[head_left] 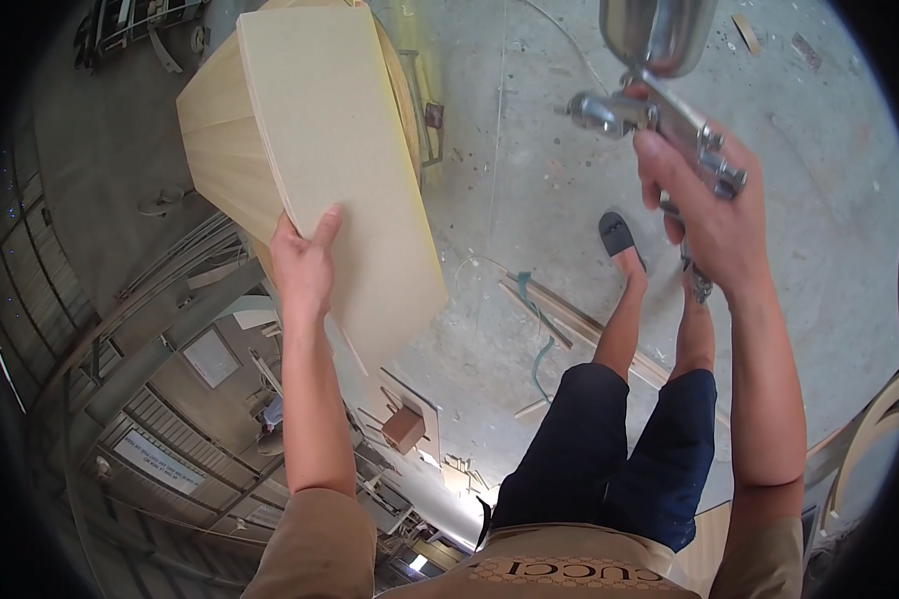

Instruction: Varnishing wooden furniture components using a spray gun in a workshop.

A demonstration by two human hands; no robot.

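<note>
My left hand [305, 262] grips the left edge of a flat pale board [340, 130], its thumb on the broad face and its fingers curled behind. Yellow shows along the board's right edge. Behind it lies a stack of light wooden panels [228, 140], partly covered by the board. On the right, my right hand [719, 215] is wrapped around the handle of a metal spray gun [669, 115]. A shiny metal cup [657, 30] sits on top of the gun, cut off by the upper edge. The gun's nozzle points left toward the board, apart from it.
Long wooden strips [579, 324] and a green hose [541, 354] lie on the grey concrete floor [529, 130] by my feet. A brown block [404, 427] stands below the board. Curved wooden pieces [874, 439] are at the far right.
</note>
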